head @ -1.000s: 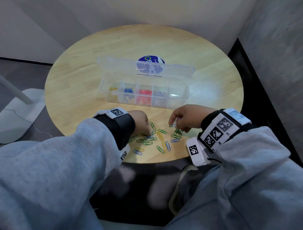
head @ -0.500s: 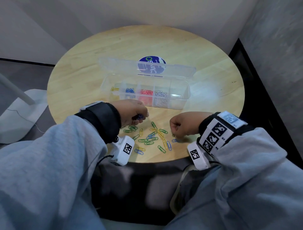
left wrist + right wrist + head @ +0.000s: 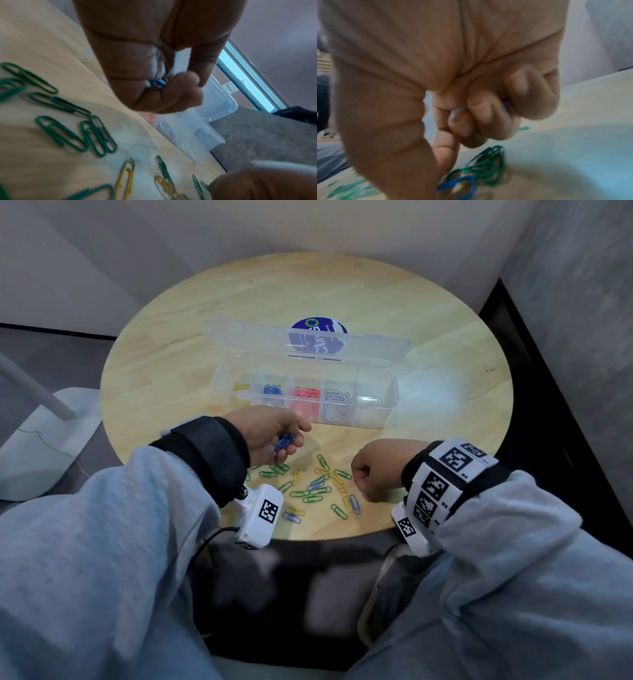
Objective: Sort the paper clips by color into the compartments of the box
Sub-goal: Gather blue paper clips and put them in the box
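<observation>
Head camera looking steeply down from above the round table (image 3: 428, 313), both wrist cameras very close under curled fingers, near the tabletop (blurred), all three views sharing the scattered paper clips (image 3: 315, 491), left wrist also catching the box (image 3: 221, 108)

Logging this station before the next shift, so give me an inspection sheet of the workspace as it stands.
Surface: round wooden table.
Job's things: clear box, lid open, holds yellow, blue, red and white clips in separate compartments; rightmost looks empty. Loose clips, green, yellow and blue, lie near the front edge.
Clutter: nothing seen.
Grippers: left hand holds blue clips; right hand curled over the pile, blue clips between its fingers.
Cables: black lead from left wrist camera.
Surroundings: white lamp base, grey walls.
</observation>
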Available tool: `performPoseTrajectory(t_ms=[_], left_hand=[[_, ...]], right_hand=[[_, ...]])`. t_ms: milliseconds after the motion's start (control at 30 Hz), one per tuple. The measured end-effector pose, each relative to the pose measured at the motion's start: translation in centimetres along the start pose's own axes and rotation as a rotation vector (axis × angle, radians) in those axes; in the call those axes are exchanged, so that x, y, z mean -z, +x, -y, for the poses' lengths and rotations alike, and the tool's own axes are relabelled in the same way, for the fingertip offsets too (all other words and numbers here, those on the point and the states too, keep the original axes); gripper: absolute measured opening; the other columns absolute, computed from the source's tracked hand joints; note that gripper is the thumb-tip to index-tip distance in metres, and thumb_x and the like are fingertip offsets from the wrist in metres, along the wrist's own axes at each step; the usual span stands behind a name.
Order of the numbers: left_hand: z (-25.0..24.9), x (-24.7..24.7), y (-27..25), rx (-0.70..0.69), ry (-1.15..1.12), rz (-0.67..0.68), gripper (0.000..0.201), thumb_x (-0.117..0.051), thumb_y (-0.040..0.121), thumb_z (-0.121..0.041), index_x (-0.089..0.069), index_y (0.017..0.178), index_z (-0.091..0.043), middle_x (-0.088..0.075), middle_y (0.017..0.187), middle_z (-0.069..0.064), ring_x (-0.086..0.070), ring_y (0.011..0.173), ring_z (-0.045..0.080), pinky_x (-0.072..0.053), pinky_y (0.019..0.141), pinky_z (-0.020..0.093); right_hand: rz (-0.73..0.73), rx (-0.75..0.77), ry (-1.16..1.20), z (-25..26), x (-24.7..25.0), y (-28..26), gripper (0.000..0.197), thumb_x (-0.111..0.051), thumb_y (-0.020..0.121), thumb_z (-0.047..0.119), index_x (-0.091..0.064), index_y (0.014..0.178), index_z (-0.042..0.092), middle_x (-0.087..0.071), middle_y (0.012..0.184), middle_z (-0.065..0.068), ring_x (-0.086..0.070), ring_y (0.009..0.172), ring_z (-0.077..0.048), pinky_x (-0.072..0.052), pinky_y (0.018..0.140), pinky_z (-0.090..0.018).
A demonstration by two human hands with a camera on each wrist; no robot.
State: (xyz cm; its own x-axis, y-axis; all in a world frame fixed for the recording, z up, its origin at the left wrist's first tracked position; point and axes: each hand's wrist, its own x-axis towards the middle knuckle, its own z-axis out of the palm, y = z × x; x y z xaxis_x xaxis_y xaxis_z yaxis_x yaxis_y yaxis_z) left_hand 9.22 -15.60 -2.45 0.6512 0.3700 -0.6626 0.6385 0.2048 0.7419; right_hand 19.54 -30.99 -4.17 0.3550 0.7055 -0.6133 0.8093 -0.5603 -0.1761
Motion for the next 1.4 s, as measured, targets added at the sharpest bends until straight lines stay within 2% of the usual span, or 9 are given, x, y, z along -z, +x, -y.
performPoseTrajectory(t_ms=[100, 233, 400, 567, 900, 1000, 1100, 1267, 1400], left_hand=[[-0.1, -0.7, -0.3, 0.005, 0.412, -0.02, 0.006, -0.051, 0.089, -0.016, -0.054, 0.084, -0.014, -0.039, 0.06, -0.002, -0.031, 0.048, 0.011, -0.024, 0.041, 0.017], [0.7, -1.9, -0.6, -0.087, 1.08, -0.086, 0.006, -0.067, 0.077, -0.027, -0.065, 0.078, -0.021, -0.06, 0.07, -0.006, -0.054, 0.067, 0.014, -0.037, 0.056, 0.02], [1.6, -3.8, -0.2, -0.092, 1.195, -0.081, 0.016, -0.072, 0.075, -0.03, -0.065, 0.083, -0.018, -0.061, 0.077, 0.0, -0.054, 0.071, 0.019, -0.036, 0.054, 0.022], [1.7, -3.9, 0.0, -0.09, 1.139, -0.061, 0.014, -0.074, 0.076, -0.026, -0.063, 0.081, -0.018, -0.061, 0.078, 0.0, -0.053, 0.072, 0.019, -0.039, 0.061, 0.023], [1.8, -2.5, 0.0, -0.049, 0.996, 0.017, 0.011, -0.072, 0.077, -0.026, -0.063, 0.072, -0.021, -0.059, 0.068, -0.002, -0.05, 0.062, 0.017, -0.041, 0.062, 0.022], [1.4, -1.5, -0.2, -0.028, 0.869, 0.036, 0.011, -0.07, 0.077, -0.022, -0.063, 0.068, -0.02, -0.054, 0.057, -0.002, -0.043, 0.047, 0.014, -0.034, 0.053, 0.02], [0.9, -0.9, -0.3, 0.0, 0.671, 0.086, 0.018, -0.066, 0.08, -0.011, -0.056, 0.066, -0.015, -0.045, 0.055, 0.001, -0.035, 0.043, 0.012, -0.029, 0.045, 0.017], [0.5, -0.4, -0.5, -0.039, 0.347, 0.109, 0.039, -0.05, 0.086, 0.008, -0.038, 0.055, -0.013, -0.042, 0.053, 0.005, -0.032, 0.034, 0.005, -0.028, 0.034, 0.01], [0.2, 0.0, -0.7, -0.092, 0.225, 0.105, 0.041, -0.05, 0.085, 0.012, -0.036, 0.056, -0.013, -0.049, 0.043, 0.0, -0.041, 0.033, 0.002, -0.03, 0.035, 0.009]], right_hand=[[0.017, -0.031, 0.152, -0.4, 0.5, -0.3, 0.012, -0.058, 0.069, 0.008, -0.057, 0.063, 0.018, -0.069, 0.073, 0.004, -0.056, 0.067, -0.014, -0.048, 0.064, -0.027], [-0.046, -0.055, 0.338, -1.5, 2.0, -1.0, 0.017, -0.063, 0.078, 0.018, -0.054, 0.063, 0.017, -0.057, 0.062, 0.001, -0.047, 0.057, -0.014, -0.04, 0.059, -0.025], [-0.031, -0.048, 0.68, -2.4, 2.2, -1.2, 0.019, -0.057, 0.083, 0.001, -0.053, 0.067, 0.01, -0.055, 0.061, -0.004, -0.05, 0.053, -0.016, -0.048, 0.053, -0.025], [0.082, -0.041, 0.78, -2.0, 1.5, -1.0, 0.016, -0.05, 0.088, -0.007, -0.062, 0.089, 0.003, -0.054, 0.063, -0.008, -0.054, 0.049, -0.012, -0.053, 0.049, -0.019], [0.145, -0.109, 0.981, -0.6, 1.1, -0.9, 0.027, -0.035, 0.093, 0.001, -0.051, 0.071, 0.003, -0.051, 0.07, -0.013, -0.057, 0.059, -0.022, -0.052, 0.044, -0.021], [0.123, -0.157, 0.79, -0.2, 1.1, -1.1, 0.026, -0.044, 0.095, 0.015, -0.045, 0.07, 0.008, -0.047, 0.062, -0.009, -0.049, 0.053, -0.022, -0.042, 0.042, -0.019], [0.037, -0.129, 0.316, -0.2, 1.2, -1.4, 0.028, -0.057, 0.089, 0.036, -0.052, 0.074, 0.013, -0.053, 0.062, -0.002, -0.05, 0.057, -0.018, -0.039, 0.055, -0.025], [0.003, -0.144, 0.176, 0.6, 0.2, -1.0, 0.028, -0.069, 0.077, 0.037, -0.067, 0.081, 0.009, -0.061, 0.076, -0.002, -0.058, 0.076, -0.02, -0.046, 0.069, -0.029], [-0.024, -0.192, 0.065, 1.3, -0.8, -0.2, 0.032, -0.072, 0.069, 0.037, -0.057, 0.053, 0.014, -0.056, 0.056, -0.001, -0.06, 0.061, -0.021, -0.052, 0.065, -0.029]])
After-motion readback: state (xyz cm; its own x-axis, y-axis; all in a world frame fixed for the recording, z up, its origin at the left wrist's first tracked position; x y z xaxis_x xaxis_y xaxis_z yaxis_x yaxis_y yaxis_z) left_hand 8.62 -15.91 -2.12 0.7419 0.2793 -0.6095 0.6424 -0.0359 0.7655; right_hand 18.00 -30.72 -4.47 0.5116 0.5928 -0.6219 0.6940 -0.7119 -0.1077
